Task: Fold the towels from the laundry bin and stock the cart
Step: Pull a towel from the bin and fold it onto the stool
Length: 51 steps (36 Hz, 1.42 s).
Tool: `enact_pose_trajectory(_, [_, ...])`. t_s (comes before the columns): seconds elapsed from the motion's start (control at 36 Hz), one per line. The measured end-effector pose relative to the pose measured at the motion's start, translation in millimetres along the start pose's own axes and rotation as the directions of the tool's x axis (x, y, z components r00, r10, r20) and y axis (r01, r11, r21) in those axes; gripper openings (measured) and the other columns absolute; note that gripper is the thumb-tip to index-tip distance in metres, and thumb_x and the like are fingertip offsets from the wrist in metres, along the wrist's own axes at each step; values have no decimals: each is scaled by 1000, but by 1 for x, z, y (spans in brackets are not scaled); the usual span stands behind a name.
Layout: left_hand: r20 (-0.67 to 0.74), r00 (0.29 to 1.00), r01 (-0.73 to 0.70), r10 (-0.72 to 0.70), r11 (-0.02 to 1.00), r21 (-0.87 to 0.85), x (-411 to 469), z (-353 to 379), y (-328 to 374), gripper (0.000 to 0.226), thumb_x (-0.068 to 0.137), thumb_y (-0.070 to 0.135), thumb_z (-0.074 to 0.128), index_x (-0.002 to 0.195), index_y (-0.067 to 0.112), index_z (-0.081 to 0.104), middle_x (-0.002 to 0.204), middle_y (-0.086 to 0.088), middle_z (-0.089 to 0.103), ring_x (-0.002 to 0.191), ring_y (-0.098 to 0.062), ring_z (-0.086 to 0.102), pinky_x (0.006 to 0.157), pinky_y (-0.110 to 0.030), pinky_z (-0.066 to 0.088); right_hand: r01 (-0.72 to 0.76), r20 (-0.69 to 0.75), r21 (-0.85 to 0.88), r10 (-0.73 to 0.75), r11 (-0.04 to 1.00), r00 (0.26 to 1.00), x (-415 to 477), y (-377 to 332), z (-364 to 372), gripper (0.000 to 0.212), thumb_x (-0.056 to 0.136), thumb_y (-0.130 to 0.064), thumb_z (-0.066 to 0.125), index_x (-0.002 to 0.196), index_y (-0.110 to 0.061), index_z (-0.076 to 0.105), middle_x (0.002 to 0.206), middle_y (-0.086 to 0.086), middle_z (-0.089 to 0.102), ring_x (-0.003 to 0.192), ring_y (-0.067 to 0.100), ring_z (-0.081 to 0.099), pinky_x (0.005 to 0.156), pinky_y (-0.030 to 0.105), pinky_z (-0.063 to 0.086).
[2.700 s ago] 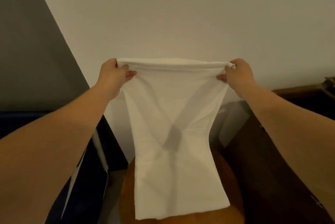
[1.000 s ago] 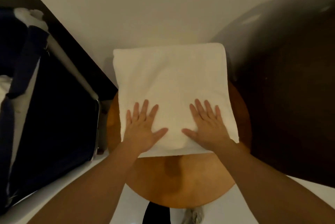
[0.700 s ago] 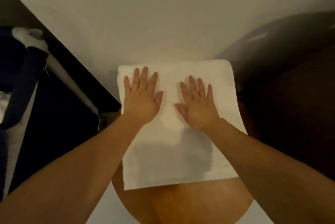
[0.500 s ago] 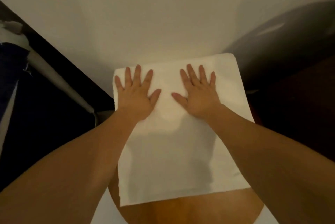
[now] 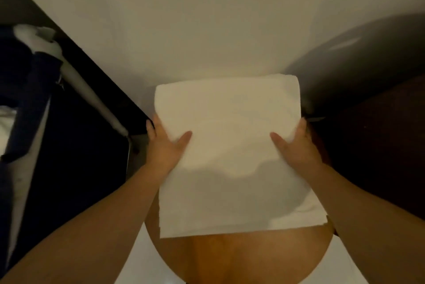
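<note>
A white towel [image 5: 227, 122], folded into a rectangle, lies flat on a round wooden table [image 5: 241, 258], its far edge against the wall. My left hand [image 5: 164, 145] holds the towel's left edge, thumb on top and fingers tucked beneath. At the right edge my right hand [image 5: 296, 145] grips the same way. The dark blue laundry bin [image 5: 69, 157] stands to the left, with a bit of white cloth [image 5: 7, 122] showing inside it. No cart is in view.
A white frame tube [image 5: 92, 97] runs along the bin's top edge beside the table. Dark brown furniture [image 5: 379, 145] stands close on the right. A pale wall [image 5: 207, 19] rises directly behind the table.
The towel went from hanging between my hands to lying on the table. My hands smoothed it flat on top, then slid outward to the side edges and took hold.
</note>
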<state>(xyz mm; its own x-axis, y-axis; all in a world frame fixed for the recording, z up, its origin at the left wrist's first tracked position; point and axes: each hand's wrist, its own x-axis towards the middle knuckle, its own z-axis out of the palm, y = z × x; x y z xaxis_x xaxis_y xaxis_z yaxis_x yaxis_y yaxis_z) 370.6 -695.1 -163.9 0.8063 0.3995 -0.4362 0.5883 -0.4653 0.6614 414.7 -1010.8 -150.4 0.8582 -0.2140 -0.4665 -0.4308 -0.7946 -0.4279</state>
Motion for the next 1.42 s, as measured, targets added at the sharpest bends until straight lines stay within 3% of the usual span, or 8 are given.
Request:
enact_pose_trajectory(0.11, [158, 931, 366, -330, 860, -356, -24, -5, -22, 106, 68, 65, 74, 150, 18, 26, 140, 1, 49, 121, -23, 53, 106, -37, 41, -174, 33, 301, 172, 938, 985, -9, 14, -4, 98, 72, -56, 73, 145, -10, 28, 135, 12, 53, 120, 33, 54, 99, 41, 44])
enact_pose_trajectory(0.28, [322, 913, 396, -251, 736, -549, -31, 4, -38, 20, 83, 47, 69, 94, 34, 60, 113, 5, 66, 103, -20, 63, 103, -44, 45, -279, 307, 452, 146, 847, 941, -5, 35, -9, 69, 74, -56, 73, 131, -22, 54, 117, 1, 65, 101, 23, 63, 87, 38, 51])
enact_pose_trajectory(0.39, [264, 935, 351, -238, 744, -569, -28, 9, -39, 52, 63, 60, 79, 107, 39, 60, 120, 6, 66, 106, -21, 64, 100, -44, 48, -319, 407, 523, 97, 790, 908, -7, 35, -9, 52, 78, -49, 71, 121, -20, 60, 107, 3, 68, 93, 22, 66, 71, 31, 51])
enact_pose_trajectory(0.47, [234, 951, 306, -204, 746, -591, -27, 13, -44, 48, 75, 51, 75, 118, 38, 57, 124, 5, 65, 106, -18, 65, 99, -42, 49, -342, 445, 518, 94, 784, 890, -4, 37, -9, 48, 79, -47, 71, 116, -18, 62, 105, 6, 69, 91, 23, 67, 67, 31, 50])
enact_pose_trajectory(0.69, [276, 950, 283, -145, 775, -566, -18, 13, -46, 99, 47, 71, 83, 135, 39, 51, 122, 9, 66, 104, -14, 68, 78, -32, 55, -354, 507, 483, 74, 801, 859, 12, 40, -9, 57, 67, -50, 76, 114, -20, 63, 107, 8, 69, 99, 31, 65, 88, 44, 50])
enact_pose_trajectory(0.94, [175, 976, 211, -132, 780, -589, -15, 18, -43, 109, 31, 74, 84, 129, 40, 51, 108, 21, 66, 88, 5, 67, 64, -15, 52, -376, 510, 531, 67, 759, 857, 9, 37, -8, 44, 72, -43, 73, 108, -20, 63, 106, 11, 68, 97, 32, 64, 79, 40, 50])
enact_pose_trajectory(1.31, [350, 932, 292, -94, 768, -570, -37, -6, -31, 102, 49, 41, 86, 141, 18, 47, 127, -4, 63, 110, -20, 63, 85, -32, 52, -281, 369, 587, 58, 759, 927, -26, 43, -13, 81, 56, -41, 87, 129, -27, 55, 115, 0, 66, 101, 25, 63, 90, 45, 51])
enact_pose_trajectory(1.42, [350, 933, 259, -80, 825, -502, -62, -25, -11, 111, 43, 48, 85, 143, 19, 44, 128, -1, 61, 112, -17, 60, 96, -35, 48, -239, 320, 638, 30, 732, 947, -67, 33, -26, 62, 71, -27, 82, 127, -24, 56, 109, -4, 66, 95, 17, 65, 71, 31, 52])
